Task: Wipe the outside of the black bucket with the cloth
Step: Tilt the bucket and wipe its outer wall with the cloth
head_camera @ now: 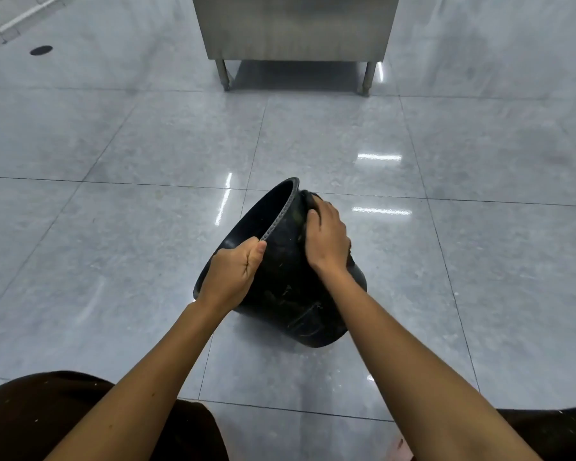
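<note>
Black bucket (290,287) tipped, mouth facing upper left; left hand (233,274) grips rim, right hand (326,241) presses cloth (308,199).

A glossy grey tiled floor (147,134) carries the tilted black bucket (290,294) and a steel cabinet's legs (223,74).

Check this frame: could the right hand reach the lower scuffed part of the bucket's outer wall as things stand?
Probably yes. The right hand presses the dark cloth high on the tipped black bucket, which the left hand holds by the rim. The wall below lies bare and facing the person.
</note>
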Motion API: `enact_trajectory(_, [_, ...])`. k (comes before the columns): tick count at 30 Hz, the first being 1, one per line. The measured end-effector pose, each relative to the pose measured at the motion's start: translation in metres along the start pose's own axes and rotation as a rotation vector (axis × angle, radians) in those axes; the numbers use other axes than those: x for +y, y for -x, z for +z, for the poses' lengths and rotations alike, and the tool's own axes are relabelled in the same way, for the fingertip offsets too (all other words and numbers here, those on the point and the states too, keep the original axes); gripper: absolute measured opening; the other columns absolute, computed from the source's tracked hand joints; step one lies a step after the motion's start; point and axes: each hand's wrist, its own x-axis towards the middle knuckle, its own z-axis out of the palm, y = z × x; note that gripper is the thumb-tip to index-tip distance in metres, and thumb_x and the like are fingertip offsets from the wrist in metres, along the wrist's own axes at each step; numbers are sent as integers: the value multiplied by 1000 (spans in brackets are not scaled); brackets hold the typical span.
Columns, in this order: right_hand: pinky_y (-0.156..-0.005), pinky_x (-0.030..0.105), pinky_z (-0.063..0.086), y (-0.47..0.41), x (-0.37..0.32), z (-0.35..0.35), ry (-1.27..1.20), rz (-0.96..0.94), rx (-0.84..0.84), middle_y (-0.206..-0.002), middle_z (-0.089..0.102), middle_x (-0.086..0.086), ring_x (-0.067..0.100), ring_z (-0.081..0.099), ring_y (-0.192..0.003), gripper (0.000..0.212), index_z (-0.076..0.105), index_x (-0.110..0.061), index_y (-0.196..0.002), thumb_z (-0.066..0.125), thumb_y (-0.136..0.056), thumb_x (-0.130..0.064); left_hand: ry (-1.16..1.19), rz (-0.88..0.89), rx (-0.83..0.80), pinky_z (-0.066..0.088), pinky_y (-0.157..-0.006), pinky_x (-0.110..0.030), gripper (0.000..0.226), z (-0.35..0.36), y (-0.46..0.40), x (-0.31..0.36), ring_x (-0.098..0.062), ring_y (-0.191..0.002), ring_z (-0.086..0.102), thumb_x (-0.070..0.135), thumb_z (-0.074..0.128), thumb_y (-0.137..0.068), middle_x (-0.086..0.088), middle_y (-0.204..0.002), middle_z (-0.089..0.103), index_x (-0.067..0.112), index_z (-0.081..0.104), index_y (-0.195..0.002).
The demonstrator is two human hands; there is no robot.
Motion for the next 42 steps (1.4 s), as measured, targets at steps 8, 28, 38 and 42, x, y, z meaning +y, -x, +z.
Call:
enact_trajectory(8, [-105,44,35,47,71,-14,-52,414,145,-140,52,-3,25,50,-127,42,53,-36,-133,28,-99,-33,-36,-32,-56,24,-43,-17,38,-1,-3,2,-9,-41,32,44,26,-90,6,-46,30,21,33,-61])
enact_trajectory(28, [-106,48,36,15,63,-15,137,256,16,-145,47,-3,27,47,-126,46,46,-35,-138,25,-98,-44,-78,-89,-138,42,-62,-31,36,-6,-32,-1,-16,-73,54,48,32,-94,5,-84,59,23,50,-113])
enact_trajectory(38, [-110,47,34,38,47,-15,57,232,50,-146,48,3,33,46,-126,46,53,-35,-136,27,-98,-33,-129,44,15,23,-43,-13,51,-12,1,-10,-6,-38,35,51,20,-95,13,-46,35,15,44,-68])
enact_trajectory(42, [-111,43,27,82,-2,8,170,-184,54,-150,42,1,33,33,-134,54,43,-27,-144,25,-95,-38,-95,14,42,27,-44,-17,38,-11,-6,-9,-7,-40,38,40,31,-97,12,-47,37,21,39,-65])
